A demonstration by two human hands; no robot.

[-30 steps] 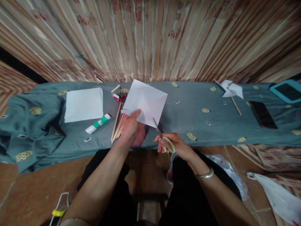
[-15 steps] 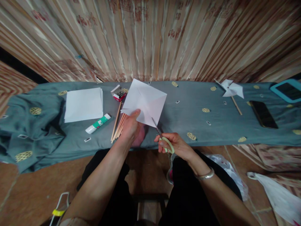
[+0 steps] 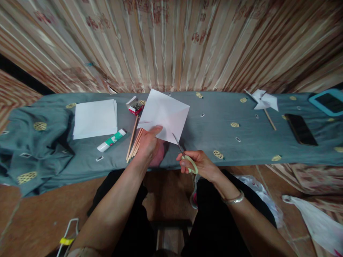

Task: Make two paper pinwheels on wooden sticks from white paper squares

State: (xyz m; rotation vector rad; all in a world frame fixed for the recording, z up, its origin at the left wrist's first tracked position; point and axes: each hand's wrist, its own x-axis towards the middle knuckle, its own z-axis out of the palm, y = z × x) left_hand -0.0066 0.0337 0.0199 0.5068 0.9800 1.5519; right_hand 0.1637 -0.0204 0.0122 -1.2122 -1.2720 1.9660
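Head view: the white paper square (image 3: 164,114) is held up just above the near edge of the teal tablecloth (image 3: 227,142), tilted so one corner points away from you. Your left hand (image 3: 150,146) pinches the square at its near-left corner, thumb on top and fingers beneath. Your right hand (image 3: 199,164) is closed through the pale green loops of the scissors (image 3: 184,153), whose blades meet the square's near-right edge; how far the blades are parted cannot be told. Just left of the square lies a bundle of wooden sticks (image 3: 135,141), partly under your left hand. Behind the sticks, at the square's far-left corner, sits a small red box (image 3: 136,107). Farther left of the square lie a glue stick (image 3: 112,140) and, beyond it, a stack of white sheets (image 3: 95,118). Well to the right of the square rests a finished paper pinwheel (image 3: 264,101) on its stick, then a dark phone (image 3: 301,129), then a blue-framed tablet (image 3: 327,102) at the cloth's far right end.
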